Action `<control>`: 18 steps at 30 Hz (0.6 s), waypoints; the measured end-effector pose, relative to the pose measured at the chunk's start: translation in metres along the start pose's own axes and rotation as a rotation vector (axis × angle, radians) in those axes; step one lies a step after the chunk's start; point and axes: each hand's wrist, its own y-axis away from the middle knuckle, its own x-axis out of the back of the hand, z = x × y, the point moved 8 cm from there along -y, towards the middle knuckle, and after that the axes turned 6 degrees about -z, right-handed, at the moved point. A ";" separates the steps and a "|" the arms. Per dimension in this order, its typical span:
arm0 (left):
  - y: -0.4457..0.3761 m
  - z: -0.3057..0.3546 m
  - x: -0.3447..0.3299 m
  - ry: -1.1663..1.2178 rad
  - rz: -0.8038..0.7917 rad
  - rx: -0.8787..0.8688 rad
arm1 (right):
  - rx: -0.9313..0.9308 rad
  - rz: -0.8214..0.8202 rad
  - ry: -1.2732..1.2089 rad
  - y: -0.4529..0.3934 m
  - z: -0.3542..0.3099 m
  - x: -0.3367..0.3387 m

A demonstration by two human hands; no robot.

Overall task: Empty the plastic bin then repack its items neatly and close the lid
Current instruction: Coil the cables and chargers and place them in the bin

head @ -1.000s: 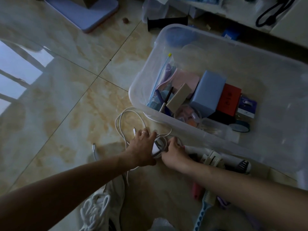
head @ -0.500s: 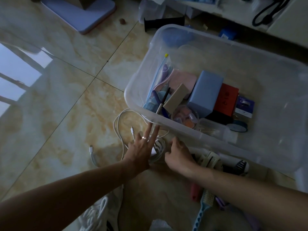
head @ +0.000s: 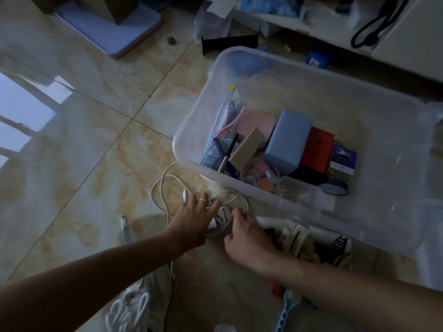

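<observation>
The clear plastic bin (head: 311, 76) stands open on the tiled floor at the right. Inside lie a blue box (head: 287, 140), a red box (head: 316, 149), a tan box (head: 247, 149), a pink pouch (head: 257, 121), a zip bag (head: 221, 116) and a tape roll (head: 334, 188). A tangled white cable (head: 165, 188) lies on the floor against the bin's near corner. My left hand (head: 191, 219) rests on the cable with its fingers stretched out. My right hand (head: 244, 236) pinches the cable bundle beside it with curled fingers.
More items lie on the floor in front of the bin: a cream claw clip (head: 297, 236), a black comb (head: 340, 243), a light blue brush (head: 287, 305) and a white cord bundle (head: 129, 310). A lilac flat board (head: 107, 27) and cluttered shelves (head: 299, 17) lie beyond.
My left hand let go of the cable, lifted with fingers spread, and has come back down flat on it. My right hand stayed at the bundle.
</observation>
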 end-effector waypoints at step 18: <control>0.051 -0.016 0.060 -0.305 -0.017 -0.102 | 0.296 0.034 0.114 0.055 -0.084 0.058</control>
